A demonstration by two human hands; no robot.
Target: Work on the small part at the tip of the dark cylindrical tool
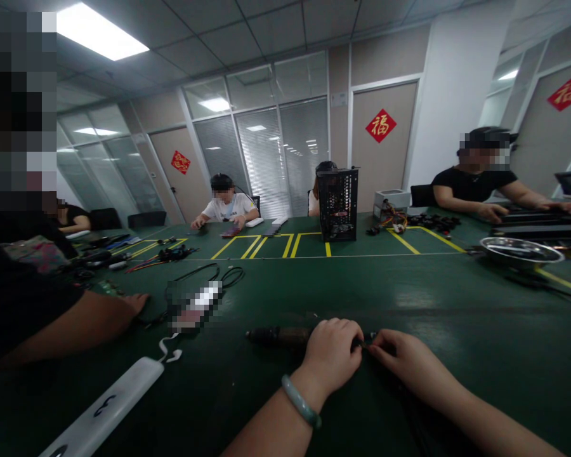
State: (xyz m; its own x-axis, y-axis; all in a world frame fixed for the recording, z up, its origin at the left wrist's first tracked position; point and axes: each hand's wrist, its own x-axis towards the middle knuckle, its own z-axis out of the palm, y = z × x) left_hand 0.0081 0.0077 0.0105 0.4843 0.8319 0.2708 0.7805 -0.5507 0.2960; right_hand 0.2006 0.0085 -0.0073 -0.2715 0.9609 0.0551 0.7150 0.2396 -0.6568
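Note:
A dark, pen-shaped power tool, seemingly an electric screwdriver [280,336], lies on the green table with its narrow tip pointing left. My left hand [334,350], a bracelet on its wrist, is wrapped over the tool's rear half and hides it. Close beside it, my right hand [398,351] has thumb and fingers pinched together at the tool's right end. Whatever small thing sits between those fingertips is too dark and too covered to make out. A dark line that may be a cord runs below the right hand.
At left lie a white power strip [107,403] and another person's forearm [90,317]. A black computer case [339,206] stands across the table, with a power supply [391,202] to its right. Farther right is a metal bowl [521,254]. Several people sit around.

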